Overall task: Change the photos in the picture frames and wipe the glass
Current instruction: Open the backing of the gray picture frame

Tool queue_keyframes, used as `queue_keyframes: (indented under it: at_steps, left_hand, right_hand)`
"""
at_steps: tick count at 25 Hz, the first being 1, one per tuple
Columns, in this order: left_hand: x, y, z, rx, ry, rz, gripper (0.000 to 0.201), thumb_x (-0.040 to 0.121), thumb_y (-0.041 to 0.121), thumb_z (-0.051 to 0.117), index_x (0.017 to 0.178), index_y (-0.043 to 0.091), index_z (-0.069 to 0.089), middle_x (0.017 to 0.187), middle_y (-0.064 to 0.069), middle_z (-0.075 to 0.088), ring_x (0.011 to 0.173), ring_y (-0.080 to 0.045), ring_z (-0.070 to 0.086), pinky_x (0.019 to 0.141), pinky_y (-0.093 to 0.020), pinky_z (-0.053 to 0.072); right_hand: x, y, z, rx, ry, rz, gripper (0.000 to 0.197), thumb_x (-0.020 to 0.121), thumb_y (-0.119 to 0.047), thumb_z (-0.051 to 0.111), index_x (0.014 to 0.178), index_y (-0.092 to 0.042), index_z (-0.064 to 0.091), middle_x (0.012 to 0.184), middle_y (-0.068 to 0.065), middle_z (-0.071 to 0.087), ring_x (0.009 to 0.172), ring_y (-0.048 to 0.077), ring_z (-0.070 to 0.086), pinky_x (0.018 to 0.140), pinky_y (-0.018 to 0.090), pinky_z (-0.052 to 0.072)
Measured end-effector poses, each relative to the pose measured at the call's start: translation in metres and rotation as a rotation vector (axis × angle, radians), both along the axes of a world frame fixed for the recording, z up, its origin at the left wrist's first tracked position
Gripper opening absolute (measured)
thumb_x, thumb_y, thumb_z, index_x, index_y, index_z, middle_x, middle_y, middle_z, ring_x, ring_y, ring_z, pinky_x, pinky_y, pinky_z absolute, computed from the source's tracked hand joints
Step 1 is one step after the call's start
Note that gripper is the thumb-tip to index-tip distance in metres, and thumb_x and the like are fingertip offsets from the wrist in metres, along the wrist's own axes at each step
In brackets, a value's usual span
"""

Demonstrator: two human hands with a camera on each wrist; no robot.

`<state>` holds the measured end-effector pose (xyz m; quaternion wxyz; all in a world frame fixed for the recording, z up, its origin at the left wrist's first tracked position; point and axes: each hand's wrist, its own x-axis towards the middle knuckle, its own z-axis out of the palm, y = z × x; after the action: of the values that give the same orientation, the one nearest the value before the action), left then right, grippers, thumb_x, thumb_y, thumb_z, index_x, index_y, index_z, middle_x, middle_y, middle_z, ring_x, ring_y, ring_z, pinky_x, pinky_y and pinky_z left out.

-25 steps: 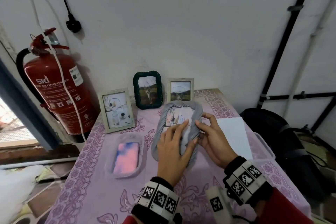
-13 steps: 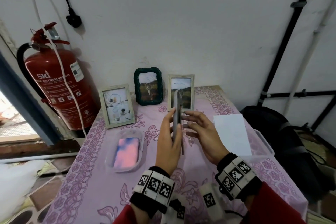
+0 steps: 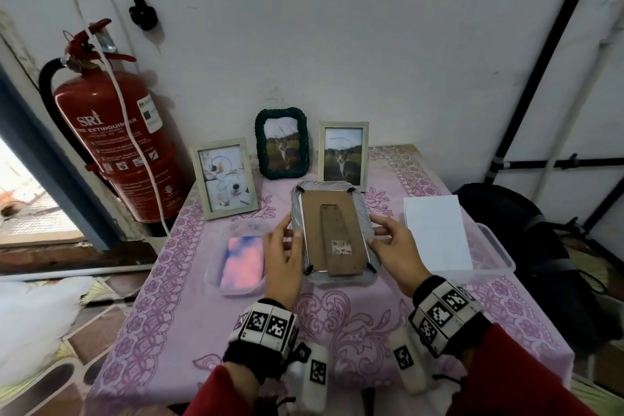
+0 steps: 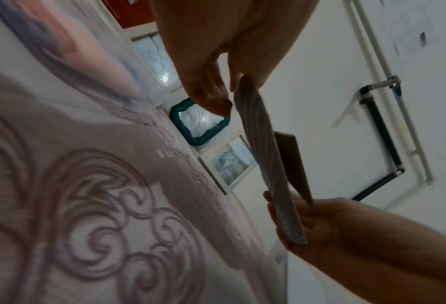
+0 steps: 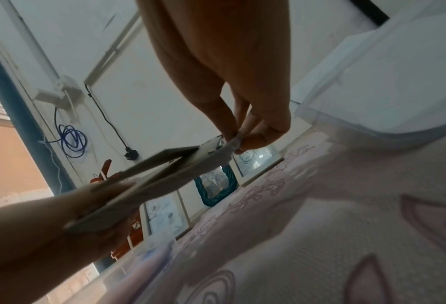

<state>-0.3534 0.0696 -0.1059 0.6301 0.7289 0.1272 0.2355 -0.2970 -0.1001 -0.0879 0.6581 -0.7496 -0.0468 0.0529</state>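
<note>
fire extinguisher (image 3: 114,132) marked "SRI", "EXTINGUISHER"

The desk (image 3: 337,324) is covered with a pink cloth bearing purple floral and scroll patterns. Standing upright along its far edge against the wall are three framed photos: a pale frame (image 3: 224,178) at left, a dark green rope-edged frame (image 3: 281,143) in the middle, and a second pale frame (image 3: 343,153) at right. A clear plastic tray (image 3: 242,258) holding a pink-and-blue cloth sits left of centre; a clear container (image 3: 489,250) with a white sheet (image 3: 435,233) on top sits at the right edge.
</note>
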Motion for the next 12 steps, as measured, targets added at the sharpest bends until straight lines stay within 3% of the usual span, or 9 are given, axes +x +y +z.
queue_keyframes:
  at_steps: [1, 3, 5, 7, 9, 12]
  left_hand:
    - [-0.001, 0.003, -0.005, 0.089, 0.056, 0.013, 0.039, 0.096, 0.014, 0.046, 0.134, 0.021, 0.045, 0.108, -0.013, 0.047, 0.084, -0.015, 0.053, 0.081, -0.021, 0.050]
    - [-0.003, 0.008, -0.013, 0.224, 0.103, -0.002, 0.044, 0.095, 0.010, 0.048, 0.137, 0.016, 0.042, 0.103, -0.018, 0.044, 0.079, -0.012, 0.049, 0.081, -0.018, 0.042]
    - [-0.006, 0.010, -0.017, 0.312, 0.121, -0.032, 0.041, 0.094, 0.011, 0.050, 0.135, 0.013, 0.045, 0.101, -0.013, 0.042, 0.082, -0.011, 0.047, 0.082, -0.012, 0.039]
    - [-0.007, 0.011, -0.022, 0.367, 0.161, -0.065, 0.037, 0.093, 0.014, 0.053, 0.130, 0.007, 0.050, 0.103, -0.009, 0.042, 0.088, -0.015, 0.049, 0.087, -0.017, 0.042]
    - [-0.007, 0.013, -0.026, 0.433, 0.241, -0.106, 0.038, 0.090, 0.016, 0.058, 0.125, 0.002, 0.053, 0.104, -0.009, 0.044, 0.091, -0.019, 0.052, 0.088, -0.022, 0.045]
    - [-0.007, 0.017, -0.031, 0.498, 0.312, -0.178, 0.034, 0.087, 0.019, 0.062, 0.115, -0.001, 0.057, 0.102, -0.011, 0.049, 0.094, -0.025, 0.056, 0.083, -0.025, 0.045]
  right_hand:
    - [-0.001, -0.002, -0.002, -0.018, 0.002, 0.011, 0.042, 0.088, -0.003, 0.059, 0.129, -0.007, 0.052, 0.099, 0.016, 0.060, 0.085, 0.022, 0.058, 0.078, 0.035, 0.053]
    - [0.000, -0.006, -0.007, -0.074, -0.003, 0.040, 0.040, 0.088, -0.001, 0.057, 0.128, -0.007, 0.052, 0.087, 0.010, 0.057, 0.076, 0.017, 0.056, 0.070, 0.025, 0.052]
    - [0.001, -0.009, -0.013, -0.142, -0.007, 0.073, 0.040, 0.089, 0.000, 0.056, 0.128, -0.005, 0.051, 0.077, 0.001, 0.051, 0.067, 0.009, 0.051, 0.060, 0.009, 0.047]
    - [0.003, -0.011, -0.018, -0.206, 0.007, 0.108, 0.042, 0.089, 0.003, 0.055, 0.130, -0.003, 0.048, 0.074, -0.002, 0.045, 0.063, 0.006, 0.046, 0.055, 0.002, 0.042]
    - [0.005, -0.012, -0.022, -0.310, -0.005, 0.159, 0.045, 0.087, 0.006, 0.054, 0.131, -0.001, 0.047, 0.074, -0.003, 0.046, 0.063, 0.007, 0.046, 0.059, 0.008, 0.043]
    - [0.012, -0.012, -0.027, -0.472, -0.051, 0.221, 0.046, 0.084, 0.007, 0.054, 0.129, 0.001, 0.048, 0.081, 0.008, 0.051, 0.075, 0.022, 0.051, 0.075, 0.032, 0.046]
